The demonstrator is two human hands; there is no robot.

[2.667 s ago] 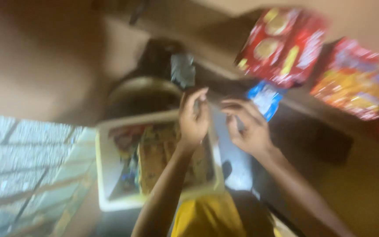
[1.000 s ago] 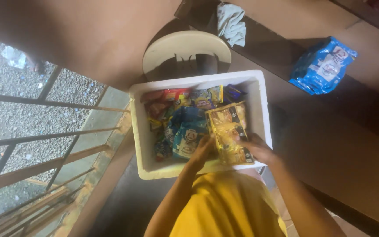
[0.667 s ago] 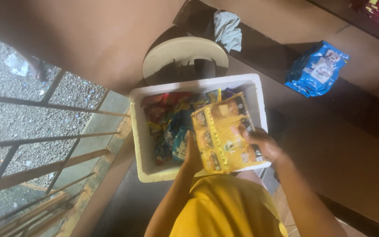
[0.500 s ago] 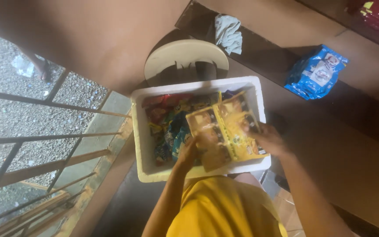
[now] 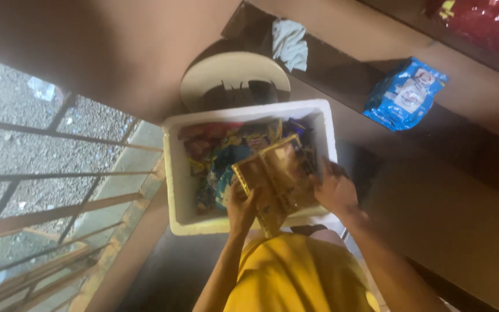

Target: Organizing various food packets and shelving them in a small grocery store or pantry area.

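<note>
A white foam box (image 5: 174, 173) sits in front of me, filled with several colourful snack packets (image 5: 218, 153). Over the box I hold a flat golden-yellow sheet of joined packets (image 5: 275, 176), tilted. My left hand (image 5: 241, 208) grips its near left edge. My right hand (image 5: 333, 190) grips its right edge, just above the box's right wall. My yellow-clothed body fills the bottom of the view.
A cream plastic chair (image 5: 226, 72) stands just beyond the box. A blue packet (image 5: 405, 92) and a grey cloth (image 5: 289, 43) lie on a dark ledge; red packets (image 5: 480, 20) at top right. A metal grille (image 5: 47, 196) over gravel on the left.
Both hands came down from the blue packet on the ledge to the box, took the golden sheet of packets and lifted it, turning it over the box.
</note>
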